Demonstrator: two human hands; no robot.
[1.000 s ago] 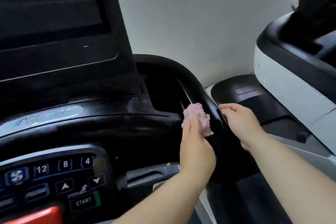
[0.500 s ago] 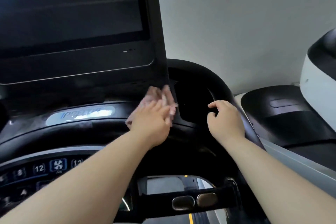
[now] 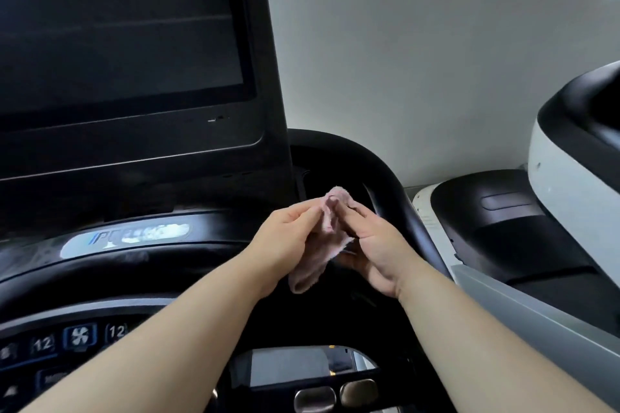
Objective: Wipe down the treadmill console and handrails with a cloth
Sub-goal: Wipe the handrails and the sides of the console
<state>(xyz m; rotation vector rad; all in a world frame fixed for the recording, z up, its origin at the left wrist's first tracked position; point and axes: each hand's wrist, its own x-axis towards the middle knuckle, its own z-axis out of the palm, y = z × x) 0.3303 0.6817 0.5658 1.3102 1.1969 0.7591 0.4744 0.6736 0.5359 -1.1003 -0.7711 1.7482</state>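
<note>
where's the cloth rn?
Head view, centre: the pink cloth is pinched between the left hand and right hand, just left of the curved black handrail, below the screen's right corner.

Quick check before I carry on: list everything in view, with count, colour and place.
screen: one, black, unlit, upper left
console: one, black, below the screen
logo plate: one, silver, on the console under the screen
buttons: several, white marks on dark, console's lower left
handrail: one, black, curving down right of the screen
grip pads: two, metallic, bottom centre
cloth: one, pink, hanging between both hands
neighbouring machine: one, white and black, far right
wall: pale grey, behind
left hand: fingers pinch the cloth
right hand: fingers pinch the cloth
</note>
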